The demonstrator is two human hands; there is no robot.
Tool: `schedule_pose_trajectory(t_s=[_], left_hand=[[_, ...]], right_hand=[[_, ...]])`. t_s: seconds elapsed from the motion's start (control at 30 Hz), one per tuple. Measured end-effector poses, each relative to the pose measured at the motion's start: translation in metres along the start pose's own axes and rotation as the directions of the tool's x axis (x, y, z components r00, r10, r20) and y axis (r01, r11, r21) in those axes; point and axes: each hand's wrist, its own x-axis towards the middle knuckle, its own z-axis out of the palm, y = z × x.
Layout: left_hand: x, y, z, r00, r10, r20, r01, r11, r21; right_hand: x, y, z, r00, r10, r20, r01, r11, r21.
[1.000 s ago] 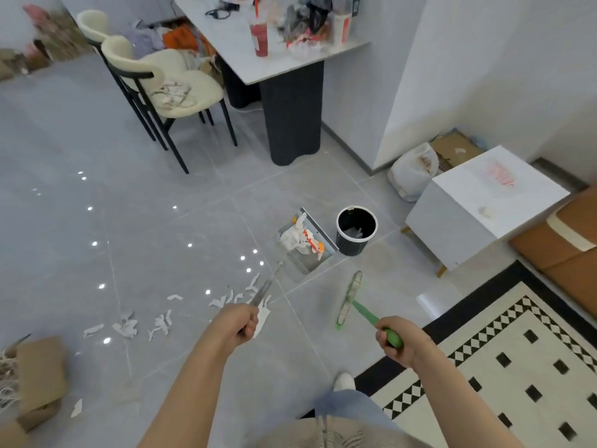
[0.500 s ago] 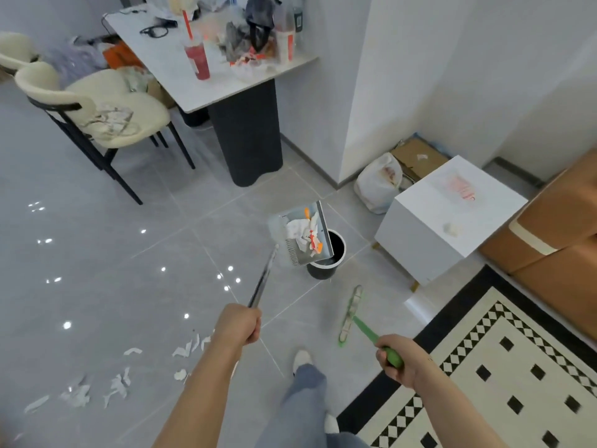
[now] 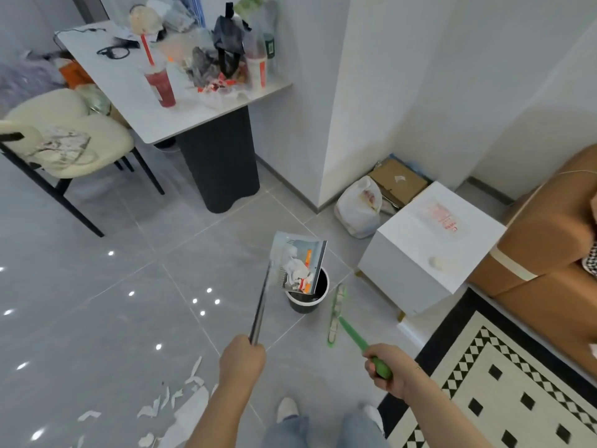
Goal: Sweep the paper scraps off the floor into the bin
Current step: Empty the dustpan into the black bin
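A cream chair [image 3: 69, 140] is seen at the far left, beside a white surface [image 3: 129, 92] on a dark pedestal, crowded with a red drink cup [image 3: 160, 85], black glasses [image 3: 113, 52] and bags. On the grey tiled floor [image 3: 97, 302] at lower left, white paper scraps [image 3: 168, 399] are scattered, well apart from the bin.

The left hand [image 3: 242, 360] is closed in a fist, its fingers clamped round the metal handle [image 3: 261, 307] of a dustpan [image 3: 298, 265]. The dustpan is lifted clear of the floor and tipped over the black bin [image 3: 307, 299], its lower edge at the bin's mouth. White and orange scraps [image 3: 298, 273] are held inside the pan.

Just right of the bin, a green broom [image 3: 336, 310] is rested with its head on the floor. Its green handle is gripped by the right hand [image 3: 387, 370], fingers curled tightly round it.

Behind the bin, a white plastic bag [image 3: 358, 206] and flattened cardboard [image 3: 399, 181] are seen against the wall. Further right a white cabinet [image 3: 429, 240] is placed, then a brown sofa [image 3: 549, 240]. A black-and-white patterned rug [image 3: 517, 383] is laid at lower right. Two feet in white shoes [image 3: 287, 410] are seen at the bottom edge.
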Motion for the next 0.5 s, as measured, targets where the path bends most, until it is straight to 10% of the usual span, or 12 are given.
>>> schedule_pose_trajectory(t_s=[0.5], left_hand=[[-0.006, 0.064, 0.040, 0.967, -0.196, 0.162, 0.225, 0.956, -0.186]], right_hand=[[0.007, -0.065, -0.041, 0.996, -0.025, 0.083, 0.033, 0.995, -0.089]])
